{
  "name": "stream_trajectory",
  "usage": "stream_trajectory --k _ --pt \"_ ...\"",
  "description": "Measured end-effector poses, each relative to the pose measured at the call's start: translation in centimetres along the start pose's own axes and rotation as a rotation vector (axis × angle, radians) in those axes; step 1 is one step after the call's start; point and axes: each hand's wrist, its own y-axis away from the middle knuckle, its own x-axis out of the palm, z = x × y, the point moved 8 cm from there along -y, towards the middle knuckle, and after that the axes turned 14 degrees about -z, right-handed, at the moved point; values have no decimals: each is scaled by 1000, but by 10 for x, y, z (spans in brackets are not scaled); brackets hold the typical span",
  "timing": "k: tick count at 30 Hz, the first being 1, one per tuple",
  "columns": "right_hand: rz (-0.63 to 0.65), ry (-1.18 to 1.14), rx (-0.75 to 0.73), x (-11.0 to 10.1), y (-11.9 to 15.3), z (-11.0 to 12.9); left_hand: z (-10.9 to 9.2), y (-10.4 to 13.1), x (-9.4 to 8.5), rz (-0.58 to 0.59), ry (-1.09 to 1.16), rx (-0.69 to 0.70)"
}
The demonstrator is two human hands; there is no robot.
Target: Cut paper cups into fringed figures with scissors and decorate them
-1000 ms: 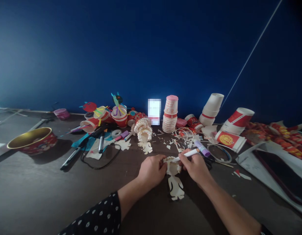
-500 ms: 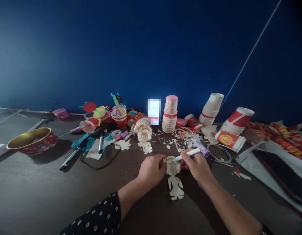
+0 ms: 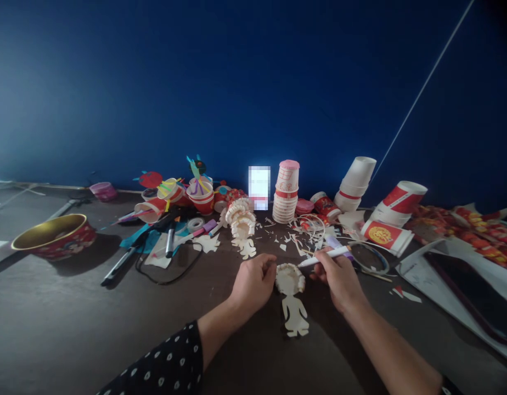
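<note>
A cream paper doll [image 3: 293, 299] with a fringed round head lies flat on the dark table between my hands. My left hand [image 3: 253, 282] rests just left of its head, fingers curled, holding nothing that I can see. My right hand [image 3: 339, 277] sits just right of the head and grips a white marker pen [image 3: 325, 255], its tip pointing left and lifted off the paper. A second, similar paper doll [image 3: 243, 230] lies further back.
Stacked paper cups [image 3: 286, 192] and tipped cups [image 3: 397, 211] stand behind, among paper scraps. Decorated red cups [image 3: 196, 195], pens and a tape roll [image 3: 195, 224] lie at the left. A gold-lined red bowl [image 3: 51, 236] is far left. A dark tablet [image 3: 475, 296] lies right.
My right hand has pulled the marker to the right, off the doll's head. My left hand has shifted slightly left, off the head, leaving the doll uncovered.
</note>
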Motion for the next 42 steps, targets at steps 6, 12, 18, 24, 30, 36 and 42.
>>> stream_trajectory --k 6,12,18,24,30,36,42 --pt "-11 -3 13 -1 0 0 -1 0 0 6 -5 5" --pt "44 51 -64 2 2 5 -5 -1 -3 17 -59 23" --pt "133 232 -292 7 9 20 -6 0 -1 45 -114 40" --pt "141 397 -470 10 15 31 -8 3 2 83 -127 76" --pt "127 526 -638 14 20 38 -12 5 5 140 -134 120" --pt "96 582 -700 14 22 42 -13 8 8 198 -172 126" --pt "100 601 -707 16 23 41 -13 10 11 226 -227 155"
